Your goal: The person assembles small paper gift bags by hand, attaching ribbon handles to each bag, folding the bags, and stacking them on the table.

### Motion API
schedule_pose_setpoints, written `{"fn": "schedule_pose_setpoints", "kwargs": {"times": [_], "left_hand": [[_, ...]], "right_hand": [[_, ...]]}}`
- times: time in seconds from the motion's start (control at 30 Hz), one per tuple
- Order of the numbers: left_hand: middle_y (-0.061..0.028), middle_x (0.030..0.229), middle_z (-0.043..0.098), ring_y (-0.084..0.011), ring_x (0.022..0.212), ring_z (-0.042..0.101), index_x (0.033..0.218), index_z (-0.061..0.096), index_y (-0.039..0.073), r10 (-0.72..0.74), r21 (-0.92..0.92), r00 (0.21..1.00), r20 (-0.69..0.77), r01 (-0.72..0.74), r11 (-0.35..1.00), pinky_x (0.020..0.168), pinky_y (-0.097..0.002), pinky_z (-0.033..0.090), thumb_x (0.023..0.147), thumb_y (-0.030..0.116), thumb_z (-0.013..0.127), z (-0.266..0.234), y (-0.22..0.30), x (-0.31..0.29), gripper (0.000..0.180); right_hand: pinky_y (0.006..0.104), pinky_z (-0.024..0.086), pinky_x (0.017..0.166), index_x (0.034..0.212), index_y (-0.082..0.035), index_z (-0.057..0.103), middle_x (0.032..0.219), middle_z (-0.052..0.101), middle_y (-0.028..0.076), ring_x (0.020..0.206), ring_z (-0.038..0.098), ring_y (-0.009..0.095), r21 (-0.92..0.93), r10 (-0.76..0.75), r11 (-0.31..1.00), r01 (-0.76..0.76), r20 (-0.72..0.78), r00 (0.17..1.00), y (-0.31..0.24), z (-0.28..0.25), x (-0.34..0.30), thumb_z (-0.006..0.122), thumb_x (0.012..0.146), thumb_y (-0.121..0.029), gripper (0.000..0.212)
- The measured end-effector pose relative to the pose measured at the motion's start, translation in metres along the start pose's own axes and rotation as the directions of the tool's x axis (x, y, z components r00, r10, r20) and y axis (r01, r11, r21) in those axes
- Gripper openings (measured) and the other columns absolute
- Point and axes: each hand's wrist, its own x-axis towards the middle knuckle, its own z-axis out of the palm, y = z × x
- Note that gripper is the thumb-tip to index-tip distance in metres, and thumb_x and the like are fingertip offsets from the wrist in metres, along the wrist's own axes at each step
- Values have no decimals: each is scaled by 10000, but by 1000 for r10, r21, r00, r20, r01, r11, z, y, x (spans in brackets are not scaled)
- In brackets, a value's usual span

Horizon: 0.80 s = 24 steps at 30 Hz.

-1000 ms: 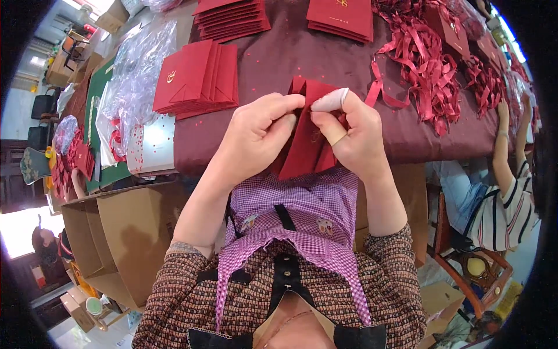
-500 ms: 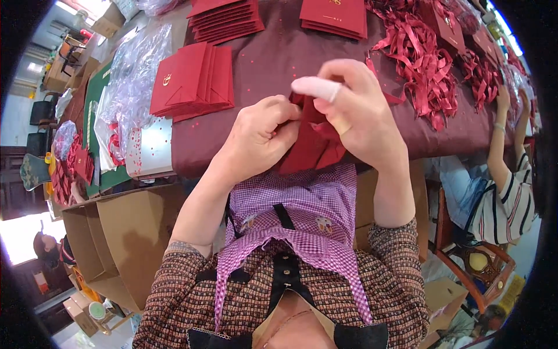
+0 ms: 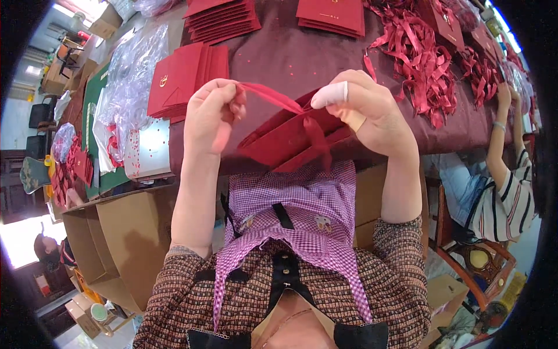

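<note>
- Red paper bag, tilted at the centre of the frame, is held above the near edge of a worktop draped in shiny maroon cloth.
- A heap of loose ribbons, all red, spreads across the upper right of the frame.
- A fanned stack of matching bags sits at upper left.
- Right hand, right of centre, has its grip closed on the bag's edge; whether it also pinches ribbon cannot be told.
- Left hand, left of centre, has its grip closed on a red ribbon, stretched toward the bag; another strip hangs blurred against the bag's side.
- A white finger cover sheathes one right finger.
</note>
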Motion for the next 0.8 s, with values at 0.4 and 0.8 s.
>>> {"fn": "schedule_pose_setpoints", "kwargs": {"times": [0.4, 0.8], "left_hand": [[-121, 878, 547, -288, 853, 546, 925, 636, 9, 341, 820, 839, 424, -515, 247, 777, -375, 456, 771, 61, 695, 27, -17, -33, 174], [-120, 747, 653, -149, 724, 616, 862, 649, -41, 32, 883, 973, 228, -220, 415, 676, -293, 482, 800, 130, 661, 12, -33, 28, 182]], "right_hand": [[268, 476, 832, 993, 13, 640, 937, 673, 57, 909, 612, 132, 191, 275, 942, -277, 39, 961, 41, 11, 17, 545, 863, 18, 162], [328, 446, 960, 1140, -73, 641, 1178, 620, 120, 1104, 577, 248, -171, 182, 961, -216, -194, 964, 75, 17, -6, 556, 852, 29, 317]]}}
